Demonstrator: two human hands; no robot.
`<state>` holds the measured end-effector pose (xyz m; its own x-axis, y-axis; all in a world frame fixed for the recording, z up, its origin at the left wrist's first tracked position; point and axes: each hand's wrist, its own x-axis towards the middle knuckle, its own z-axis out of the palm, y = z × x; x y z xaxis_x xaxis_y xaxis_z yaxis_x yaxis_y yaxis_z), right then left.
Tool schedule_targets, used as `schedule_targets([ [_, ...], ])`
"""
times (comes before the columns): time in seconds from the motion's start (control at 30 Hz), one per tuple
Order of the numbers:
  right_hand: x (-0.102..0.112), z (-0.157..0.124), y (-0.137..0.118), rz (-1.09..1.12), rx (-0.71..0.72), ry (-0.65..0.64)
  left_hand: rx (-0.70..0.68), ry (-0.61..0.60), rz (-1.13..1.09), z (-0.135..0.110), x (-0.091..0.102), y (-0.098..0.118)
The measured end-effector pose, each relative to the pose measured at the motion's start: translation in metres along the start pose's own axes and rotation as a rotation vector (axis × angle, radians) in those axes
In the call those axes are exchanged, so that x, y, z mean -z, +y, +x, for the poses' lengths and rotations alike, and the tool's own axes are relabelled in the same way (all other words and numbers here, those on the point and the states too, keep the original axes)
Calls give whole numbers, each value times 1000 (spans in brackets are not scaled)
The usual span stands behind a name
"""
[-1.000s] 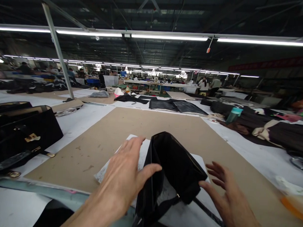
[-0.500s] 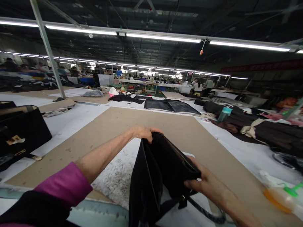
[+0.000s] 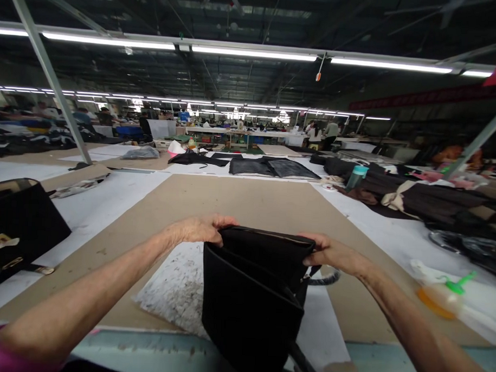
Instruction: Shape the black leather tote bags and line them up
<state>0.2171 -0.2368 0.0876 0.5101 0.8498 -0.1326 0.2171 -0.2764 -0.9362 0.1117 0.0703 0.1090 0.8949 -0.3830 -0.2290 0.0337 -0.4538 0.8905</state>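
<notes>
A black handbag (image 3: 252, 305) stands upright at the near edge of the table, its top gaping towards me. My left hand (image 3: 208, 229) is closed on the far left corner of its rim, thumb on the inside. At the far right corner, my right hand (image 3: 331, 253) pinches the rim between thumb and fingers. A dark strap, partly wrapped in clear plastic, loops out on the right beside my right hand, and another hangs low at the front. Under the bag lie white sheets (image 3: 175, 286), the left one stained and speckled.
At the left stands another black bag (image 3: 27, 221) with a gold clasp. On the right are a bottle of amber liquid with a green nozzle (image 3: 443, 296), a teal-lidded bottle (image 3: 356, 178) and dark fabric (image 3: 438, 203). Black panels (image 3: 273, 166) lie at the far end. Slanted posts flank the table.
The bag has turned so its broad side faces me and its mouth has come level. My right hand has moved up and away from me; my left has shifted left, still gripping the rim.
</notes>
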Motion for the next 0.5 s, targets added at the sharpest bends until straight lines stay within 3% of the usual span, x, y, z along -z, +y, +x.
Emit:
schedule_targets([
  [0.1, -5, -6, -3, -10, 28, 11, -15, 44, 197, 2, -7, 12],
  [0.23, -9, -10, -7, -28, 64, 33, 22, 251, 587, 2, -25, 33],
  [0.3, -10, -11, -5, -45, 69, 48, -99, 317, 724, 6, -36, 42],
  [0.4, -10, -12, -2, -83, 63, 80, -318, 320, 845, 18, -51, 51],
  [0.5, -11, -13, 2, -75, 74, 93, -405, 291, 925, 32, -61, 52],
])
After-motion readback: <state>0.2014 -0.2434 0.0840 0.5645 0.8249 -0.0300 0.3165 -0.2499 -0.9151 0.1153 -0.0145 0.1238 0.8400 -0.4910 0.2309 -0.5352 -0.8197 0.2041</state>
